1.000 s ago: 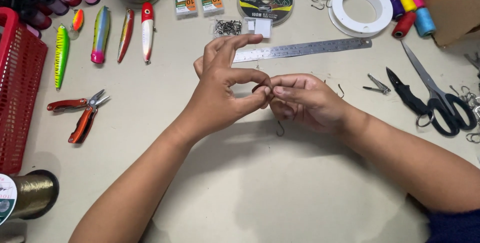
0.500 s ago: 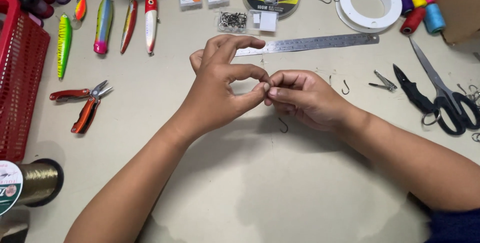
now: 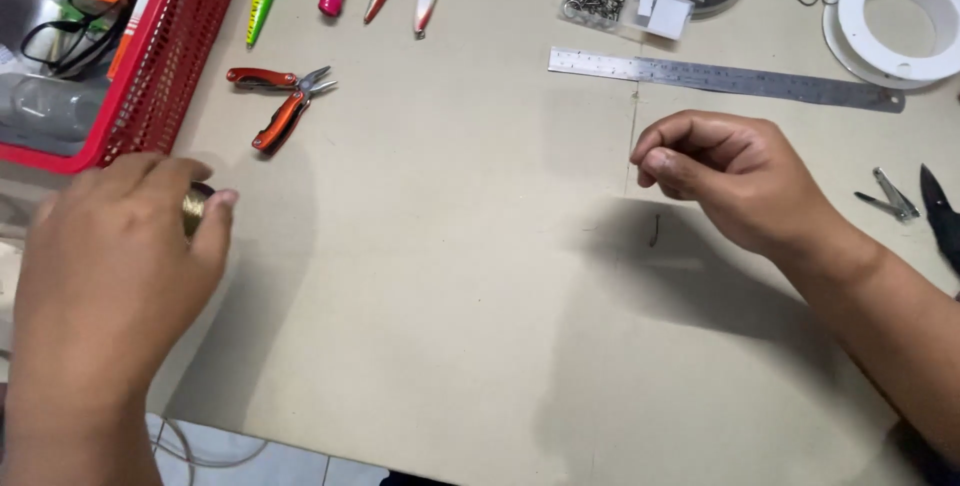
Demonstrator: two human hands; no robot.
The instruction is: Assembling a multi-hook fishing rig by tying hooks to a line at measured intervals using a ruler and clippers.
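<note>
left hand (image 3: pixel 110 276) grip holding gold spool (image 3: pixel 193 213) | right hand (image 3: pixel 735 174) pinched narrow – red basket (image 3: pixel 175 56): glasses (image 3: pixel 70 31)

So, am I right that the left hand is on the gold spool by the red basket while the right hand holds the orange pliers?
Not quite. In the head view the right hand is closed in a pinch above a small hook on the table and holds no pliers; the orange pliers lie untouched beside the red basket. The left hand is indeed on the gold spool.
</note>
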